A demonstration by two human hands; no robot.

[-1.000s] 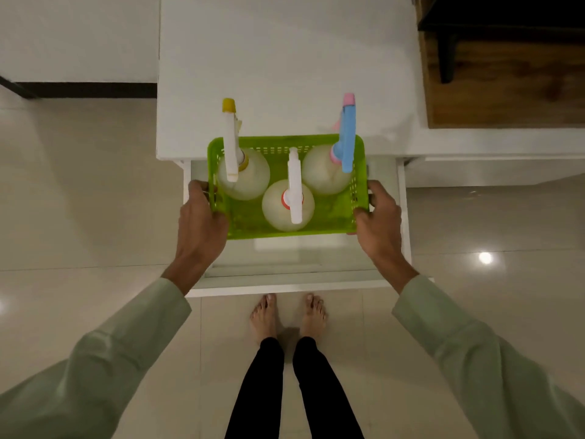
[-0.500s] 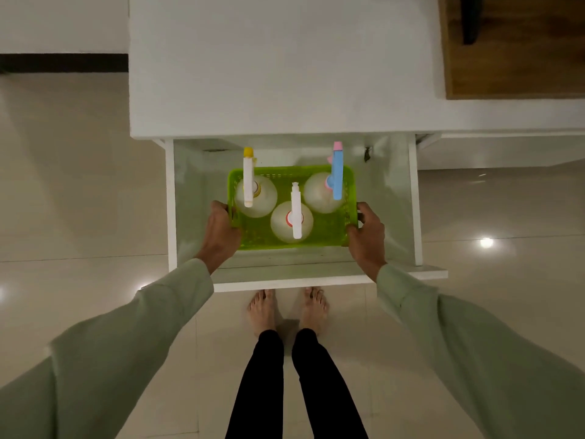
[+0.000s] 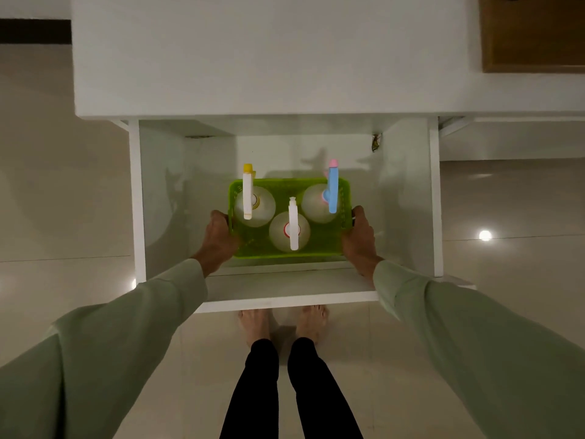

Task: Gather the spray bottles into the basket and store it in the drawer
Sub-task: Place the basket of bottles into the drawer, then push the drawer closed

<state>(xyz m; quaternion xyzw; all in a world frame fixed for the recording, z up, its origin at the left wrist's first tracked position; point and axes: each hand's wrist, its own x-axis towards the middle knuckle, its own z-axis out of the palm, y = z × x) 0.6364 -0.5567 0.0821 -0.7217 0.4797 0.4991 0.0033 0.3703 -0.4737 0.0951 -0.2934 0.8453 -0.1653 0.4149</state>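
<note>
The light is dim and flat, with a greenish-grey cast over everything I see. A small bright glare spot (image 3: 485,235) sits on the glossy floor (image 3: 506,217) at three o'clock, and a fainter one at nine o'clock. Spray-head shadows fall toward twelve o'clock on the drawer (image 3: 285,153) bottom. My sleeves (image 3: 95,359) stretch wide at the lower corners. Detail is soft throughout.

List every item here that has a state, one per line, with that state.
Drawer: pulled open.
Green basket: inside the drawer, gripped at both ends.
Yellow-tipped bottle: upright in basket.
White-topped bottle: upright in basket.
Blue-topped bottle: upright in basket.
Left hand: closed on basket.
Right hand: closed on basket.
</note>
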